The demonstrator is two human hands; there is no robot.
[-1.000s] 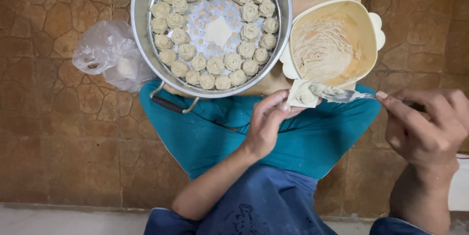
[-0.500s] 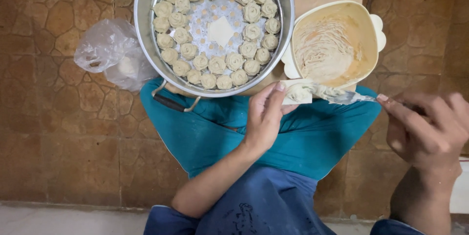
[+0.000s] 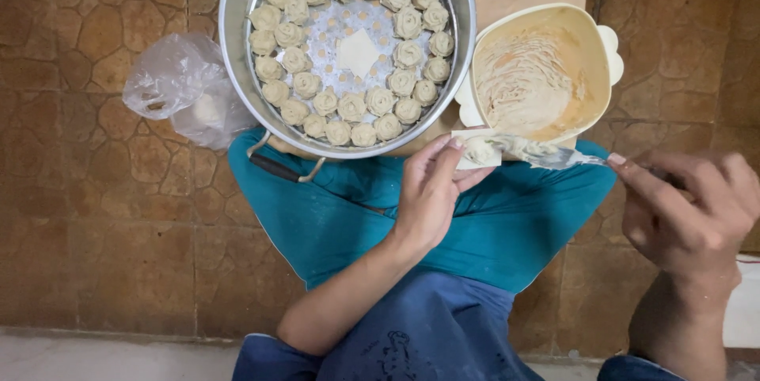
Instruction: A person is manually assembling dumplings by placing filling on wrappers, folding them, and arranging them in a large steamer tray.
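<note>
A: Where is the left hand (image 3: 431,191)?

B: Just right of the frame's centre. Its forearm rises from the lower middle, bare, slanting up and to the right. The wrist is straight, the back of the hand faces the camera, and the fingers (image 3: 443,155) point toward the upper right, curled lightly together with something pinched at their tips.

A: And the right hand (image 3: 685,207)?

B: At the right edge, mid-height. Its forearm comes up from the lower right corner. The fist is closed, knuckles toward the camera, the thumb stretched left along a thin handle it grips.

A: Do the 2 hands touch?

B: No, they are apart, with a clear gap between them.
</note>
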